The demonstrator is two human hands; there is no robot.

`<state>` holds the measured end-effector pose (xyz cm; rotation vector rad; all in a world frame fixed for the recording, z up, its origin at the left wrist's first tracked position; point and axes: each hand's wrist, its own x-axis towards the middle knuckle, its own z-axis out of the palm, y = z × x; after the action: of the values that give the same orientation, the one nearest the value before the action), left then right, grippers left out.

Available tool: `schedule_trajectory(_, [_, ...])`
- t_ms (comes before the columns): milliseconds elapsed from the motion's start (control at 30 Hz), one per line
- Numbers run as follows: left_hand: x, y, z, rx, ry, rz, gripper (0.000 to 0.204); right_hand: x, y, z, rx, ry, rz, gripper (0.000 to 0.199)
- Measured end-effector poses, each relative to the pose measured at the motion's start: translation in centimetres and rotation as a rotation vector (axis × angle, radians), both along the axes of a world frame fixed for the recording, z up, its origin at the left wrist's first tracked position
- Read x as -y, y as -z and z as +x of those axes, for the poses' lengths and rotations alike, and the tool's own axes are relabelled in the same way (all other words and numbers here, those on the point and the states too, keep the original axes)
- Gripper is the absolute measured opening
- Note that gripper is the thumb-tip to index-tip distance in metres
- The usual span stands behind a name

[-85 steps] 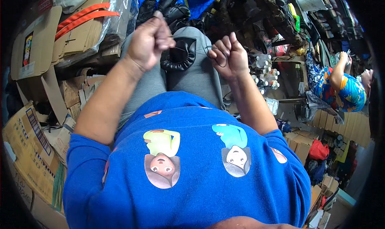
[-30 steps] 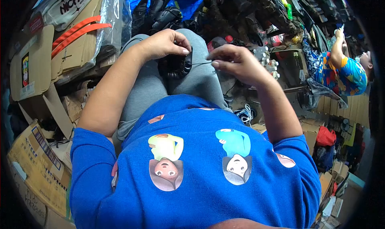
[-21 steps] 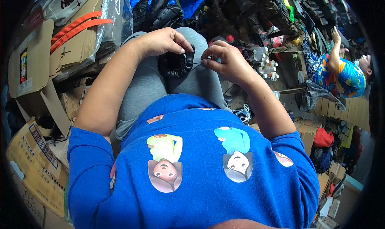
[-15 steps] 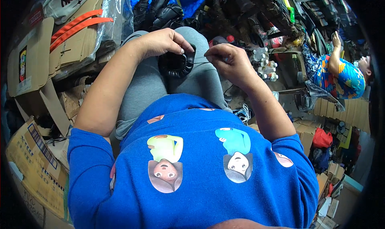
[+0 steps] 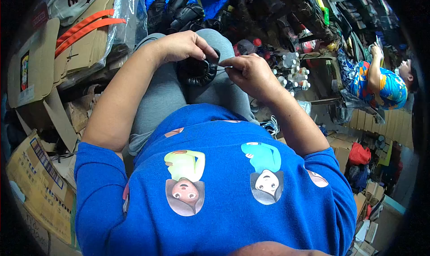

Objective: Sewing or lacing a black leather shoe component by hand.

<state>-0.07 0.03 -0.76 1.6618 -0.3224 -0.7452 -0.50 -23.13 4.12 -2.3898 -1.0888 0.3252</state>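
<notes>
A black shoe upper (image 5: 202,80) with a puckered, gathered edge rests across my grey-clad knees. My left hand (image 5: 186,46) grips its far rim, with thumb and fingers closed on the material. On the other side my right hand (image 5: 251,74) is closed in a pinch close to the upper's right edge. A thin light line, which looks like thread, runs between those fingertips and the upper; whether a needle is there too is too small to tell.
Several black shoes (image 5: 186,14) lie on a blue sheet beyond my knees. Small clear bottles (image 5: 295,72) stand to the right. Flattened cardboard (image 5: 89,45) with orange strips (image 5: 85,30) is stacked at left. Another person (image 5: 376,79) in a colourful shirt sits at far right.
My right hand has moved left, closer to the shoe upper, and the line between them is shorter. My left hand stays on the rim. The other person's hands have shifted.
</notes>
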Motion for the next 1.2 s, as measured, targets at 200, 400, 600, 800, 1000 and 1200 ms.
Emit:
schedule_trajectory(200, [0.2, 0.3, 0.9, 0.087, 0.069, 0.068, 0.033, 0.6, 1.3, 2.3, -0.291, -0.003, 0.051, 0.026])
schedule_trajectory(400, [0.0, 0.4, 1.3, 0.225, 0.167, 0.135, 0.034, 1.4, 3.3, 5.5, -0.574, -0.064, 0.06, 0.019])
schedule_trajectory(600, [-0.1, 0.6, 1.5, 0.203, 0.156, 0.127, 0.035, 1.1, 4.0, 7.0, -0.692, -0.132, 0.039, 0.02])
schedule_trajectory(800, [-0.3, 1.0, 1.4, 0.197, 0.137, 0.127, 0.035, 0.6, 4.3, 5.9, -0.764, -0.084, 0.108, 0.018])
schedule_trajectory(1000, [-0.2, 0.8, 1.0, 0.223, 0.116, 0.109, 0.036, 1.5, 4.3, 5.2, -0.606, -0.048, 0.149, 0.019])
schedule_trajectory(1200, [-0.1, 0.7, 0.8, 0.226, 0.098, 0.14, 0.036, 0.6, 3.5, 5.3, -0.628, -0.094, 0.138, 0.019])
